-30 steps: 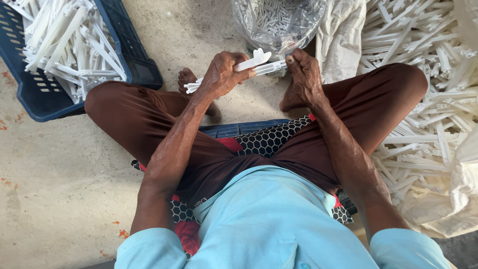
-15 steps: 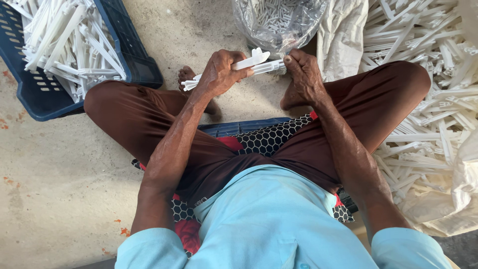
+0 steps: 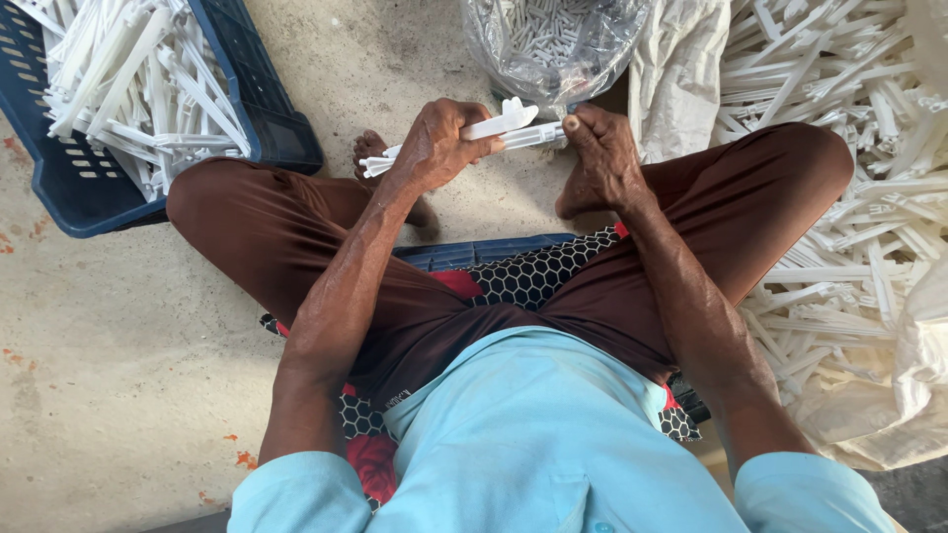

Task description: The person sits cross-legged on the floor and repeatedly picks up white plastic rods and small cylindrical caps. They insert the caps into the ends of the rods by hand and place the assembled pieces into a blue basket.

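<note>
I sit cross-legged on a concrete floor. My left hand is closed around a long white plastic strip that runs from left to right in front of me. My right hand pinches the right end of that strip, just below a clear plastic bag filled with small white pieces. Both hands hover above the floor between my knees.
A blue plastic crate at the upper left holds several white plastic strips. A large pile of white strips lies on a white sack to the right. I sit on a patterned cushion over a blue crate.
Both hands stay on the strip with only slight shifts of the fingers; nothing else has moved.
</note>
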